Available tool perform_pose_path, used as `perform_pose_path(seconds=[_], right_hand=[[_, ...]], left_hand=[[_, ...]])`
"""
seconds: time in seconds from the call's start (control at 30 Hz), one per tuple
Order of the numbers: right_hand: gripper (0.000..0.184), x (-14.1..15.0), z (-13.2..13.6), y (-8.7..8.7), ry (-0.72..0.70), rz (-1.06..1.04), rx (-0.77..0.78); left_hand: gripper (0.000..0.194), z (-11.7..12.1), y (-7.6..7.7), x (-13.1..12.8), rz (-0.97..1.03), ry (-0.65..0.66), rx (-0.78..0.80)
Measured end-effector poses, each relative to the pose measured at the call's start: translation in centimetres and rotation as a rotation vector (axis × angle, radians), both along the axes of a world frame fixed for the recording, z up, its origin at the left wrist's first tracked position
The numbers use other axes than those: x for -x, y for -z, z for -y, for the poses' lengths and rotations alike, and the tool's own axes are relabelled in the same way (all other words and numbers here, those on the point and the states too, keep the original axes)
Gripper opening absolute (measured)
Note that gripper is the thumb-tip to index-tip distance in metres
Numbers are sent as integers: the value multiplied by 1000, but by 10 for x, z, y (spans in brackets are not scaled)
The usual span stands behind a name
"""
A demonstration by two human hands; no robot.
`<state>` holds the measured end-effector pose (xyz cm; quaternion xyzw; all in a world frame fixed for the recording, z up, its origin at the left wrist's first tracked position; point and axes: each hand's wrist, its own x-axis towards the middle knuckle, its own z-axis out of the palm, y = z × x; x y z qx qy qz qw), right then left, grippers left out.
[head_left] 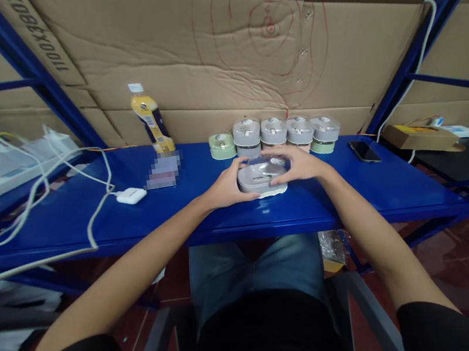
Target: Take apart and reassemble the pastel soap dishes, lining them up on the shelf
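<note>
A grey oval box with a clear lid [260,174] rests on the blue table [197,220] in front of me, a white scalloped edge showing under it. My left hand [230,185] wraps round its left side, thumb along the front. From the right, my right hand [299,164] grips the same box, its thumb on the front of the lid and its fingers over the far edge. Right behind stands a row of similar small boxes, some stacked in twos: a green one [221,146] at the left end and grey ones [274,130] beside it.
A yellow drink bottle [151,120] stands at the back left, near a blurred packet [163,171]. A white earphone case [131,196] and looping white cables [100,211] lie at left. At right are a phone [364,151] and an open cardboard box [422,138]. Cardboard walls the back.
</note>
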<state>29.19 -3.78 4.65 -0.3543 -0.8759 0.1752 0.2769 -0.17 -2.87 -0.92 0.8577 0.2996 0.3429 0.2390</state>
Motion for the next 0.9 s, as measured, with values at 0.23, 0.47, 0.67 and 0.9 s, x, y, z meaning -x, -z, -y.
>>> perform_pose_path(seconds=[0.23,0.47,0.67,0.9], right_hand=[[93,21,1,4,-49,66,-48],[93,20,4,1,-35,92,-51],[90,22,8,-2,-37,103,-85],[92,26,16,-6,8,149,-86]], left_hand=[[128,8,-2,-7,-4,-12,39],[132,17,-9,-12,-39,-43,28],[133,15,-8,-15,-37,-25,-3],[137,17,-11,-15,-59,-24,4]])
